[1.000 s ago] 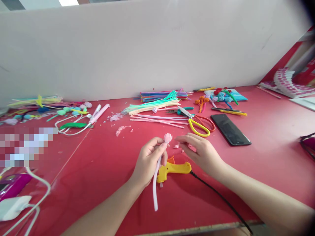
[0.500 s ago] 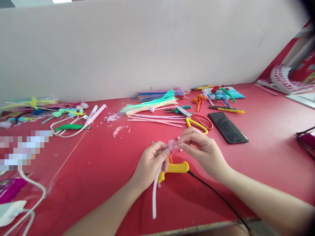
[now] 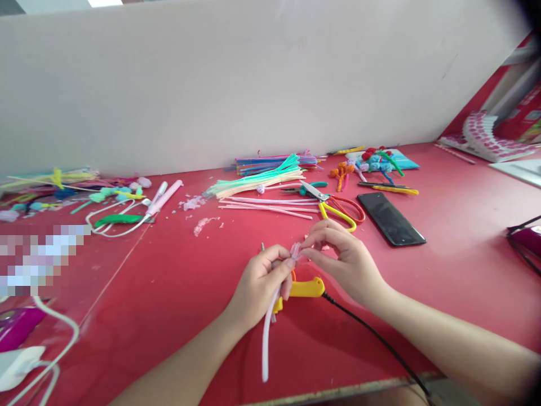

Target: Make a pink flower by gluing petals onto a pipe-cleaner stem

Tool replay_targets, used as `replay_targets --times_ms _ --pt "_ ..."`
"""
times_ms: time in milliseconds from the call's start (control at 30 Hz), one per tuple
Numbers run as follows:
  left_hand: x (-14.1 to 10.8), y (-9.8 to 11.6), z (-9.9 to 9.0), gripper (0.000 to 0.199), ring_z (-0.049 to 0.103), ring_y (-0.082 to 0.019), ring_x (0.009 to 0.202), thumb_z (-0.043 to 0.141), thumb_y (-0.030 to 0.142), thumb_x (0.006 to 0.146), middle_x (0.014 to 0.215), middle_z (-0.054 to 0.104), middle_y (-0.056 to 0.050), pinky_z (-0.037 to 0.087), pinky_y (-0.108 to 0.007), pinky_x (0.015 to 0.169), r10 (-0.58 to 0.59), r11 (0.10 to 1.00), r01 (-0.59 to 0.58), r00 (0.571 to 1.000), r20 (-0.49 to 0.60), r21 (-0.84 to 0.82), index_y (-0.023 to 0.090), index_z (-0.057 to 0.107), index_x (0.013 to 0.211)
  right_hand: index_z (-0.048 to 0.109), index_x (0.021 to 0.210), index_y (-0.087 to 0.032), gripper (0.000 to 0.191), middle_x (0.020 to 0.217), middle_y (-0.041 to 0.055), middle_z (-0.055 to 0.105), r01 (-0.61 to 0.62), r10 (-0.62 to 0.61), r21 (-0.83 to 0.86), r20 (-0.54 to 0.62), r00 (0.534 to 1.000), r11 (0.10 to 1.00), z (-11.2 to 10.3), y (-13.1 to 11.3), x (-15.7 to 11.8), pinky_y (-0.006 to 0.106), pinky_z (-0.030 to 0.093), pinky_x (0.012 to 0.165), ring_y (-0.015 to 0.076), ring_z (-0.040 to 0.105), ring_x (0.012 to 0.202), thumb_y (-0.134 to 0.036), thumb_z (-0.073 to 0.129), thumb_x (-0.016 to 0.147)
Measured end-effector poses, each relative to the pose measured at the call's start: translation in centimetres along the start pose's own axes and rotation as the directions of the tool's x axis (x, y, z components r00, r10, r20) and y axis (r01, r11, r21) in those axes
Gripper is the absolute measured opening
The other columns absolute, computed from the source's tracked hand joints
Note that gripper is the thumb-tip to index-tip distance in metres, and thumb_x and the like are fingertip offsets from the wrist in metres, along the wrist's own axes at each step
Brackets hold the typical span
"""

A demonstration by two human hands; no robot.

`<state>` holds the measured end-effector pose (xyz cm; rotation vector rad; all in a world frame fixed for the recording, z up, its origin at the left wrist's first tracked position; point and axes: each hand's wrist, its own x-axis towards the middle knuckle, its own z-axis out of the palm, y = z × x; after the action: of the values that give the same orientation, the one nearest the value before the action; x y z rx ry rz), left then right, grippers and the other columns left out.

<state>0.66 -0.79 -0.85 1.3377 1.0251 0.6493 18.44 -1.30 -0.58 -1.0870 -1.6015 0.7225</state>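
My left hand point(image 3: 264, 282) is closed around a pale pink pipe cleaner point(image 3: 266, 344), whose long stem hangs down toward the table's front edge. At its upper end, a small looped pink bundle point(image 3: 296, 251) sticks out past my left thumb and forefinger. My right hand point(image 3: 338, 254) pinches the right side of that bundle between thumb and fingertips. Beneath my left hand lies a yellow hot glue gun point(image 3: 306, 288), partly covered by the fingers, with its black cord running to the lower right. Pink fluff scraps point(image 3: 324, 247) lie behind the right fingers.
Scissors point(image 3: 338, 210), pliers point(image 3: 304, 190), loose pink pipe cleaners point(image 3: 270, 207) and a green bundle point(image 3: 257, 175) lie beyond my hands. A black phone point(image 3: 391, 219) rests to the right, near finished pipe cleaner flowers point(image 3: 376, 158). A pink corded tool point(image 3: 165, 197) lies left. A white partition point(image 3: 211, 84) stands behind.
My right fingertips have shifted slightly left, closer against the pink bundle, which has tilted a little. My left hand keeps its hold on the stem.
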Motion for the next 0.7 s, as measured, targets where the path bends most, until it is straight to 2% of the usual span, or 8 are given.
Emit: replay_targets --times_ms 233,367,500,700 --pt "-0.1 0.1 0.0 0.023 0.035 -0.005 0.032 0.048 0.043 0.090 0.046 0.049 0.008 0.029 -0.014 0.033 0.009 1.000 -0.009 1.000 0.000 0.011 0.021 0.052 0.083 0.063 0.082 -0.021 0.011 0.084 0.0001 0.056 0.066 -0.068 -0.093 -0.014 0.998 0.993 0.0 0.2 -0.2 0.027 0.047 0.070 0.0124 0.054 0.077 -0.011 0.062 0.081" --pt "-0.1 0.3 0.1 0.023 0.035 -0.004 0.032 0.049 0.042 0.089 0.047 0.050 0.008 0.028 -0.015 0.034 0.022 1.000 -0.022 0.999 -0.024 0.007 0.021 0.053 0.084 0.057 0.088 -0.021 0.012 0.086 0.0013 0.054 0.191 -0.207 -0.204 -0.059 0.977 0.960 0.1 0.2 -0.6 0.028 0.046 0.069 0.0132 0.052 0.078 -0.011 0.061 0.081" --pt "-0.2 0.7 0.2 0.023 0.037 -0.004 0.036 0.049 0.039 0.090 0.046 0.050 0.007 0.029 -0.015 0.038 0.082 0.997 -0.082 0.995 -0.048 0.003 0.019 0.054 0.079 0.055 0.093 -0.020 0.015 0.090 0.0037 0.053 0.291 -0.315 -0.326 -0.024 0.949 0.900 0.2 0.2 -0.9 0.030 0.046 0.069 0.0148 0.052 0.080 -0.016 0.063 0.081" --pt "-0.4 0.9 0.6 0.022 0.039 -0.005 0.039 0.049 0.037 0.090 0.045 0.049 0.007 0.031 -0.016 0.041 0.113 0.994 -0.112 0.991 -0.075 0.007 0.018 0.053 0.079 0.054 0.095 -0.021 0.015 0.090 0.0047 0.055 0.331 -0.359 -0.368 -0.008 0.933 0.869 0.4 0.3 -1.0 0.032 0.047 0.072 0.0174 0.054 0.085 -0.016 0.061 0.082"
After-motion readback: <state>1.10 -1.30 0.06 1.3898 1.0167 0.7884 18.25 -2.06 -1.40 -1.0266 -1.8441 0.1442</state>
